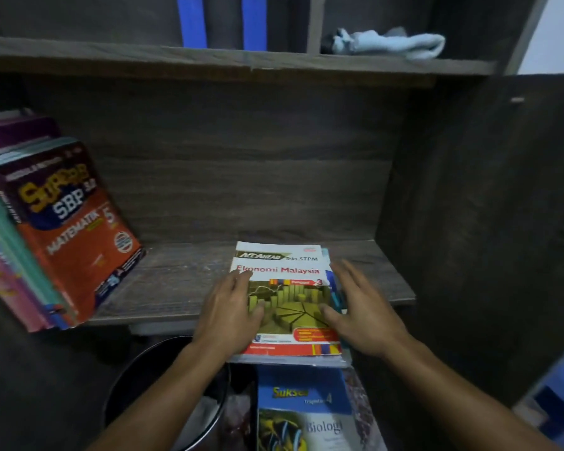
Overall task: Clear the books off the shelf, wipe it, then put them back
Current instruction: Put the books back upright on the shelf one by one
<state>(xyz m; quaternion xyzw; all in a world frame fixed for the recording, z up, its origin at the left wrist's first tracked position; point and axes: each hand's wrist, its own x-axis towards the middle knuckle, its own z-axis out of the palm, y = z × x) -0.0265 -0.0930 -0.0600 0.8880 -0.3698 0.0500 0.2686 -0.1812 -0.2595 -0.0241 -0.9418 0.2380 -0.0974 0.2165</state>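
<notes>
The Ekonomi Malaysia book (284,265) lies flat, cover up, on top of a small stack on the shelf board (183,281). Its near end projects past the board's front edge.

- The left hand (232,310) rests on the left side of the cover, fingers fairly straight and close together, thumb laid on the cover art.
- The right hand (362,310) sits at the right side of the stack, fingers straight and spread wide, thumb tip on the cover.

The book lies between the two sets of fingers. Blue-edged books (335,296) beneath it show just beside the right fingers.

Well left of the left fingers, a row of books fronted by an orange Matematik book (75,229) leans on the same board. Below the wrists are a dark bin (150,379) and a Biologi book (306,418). Above the fingertips, a pale cloth (388,43) lies on the upper shelf.
</notes>
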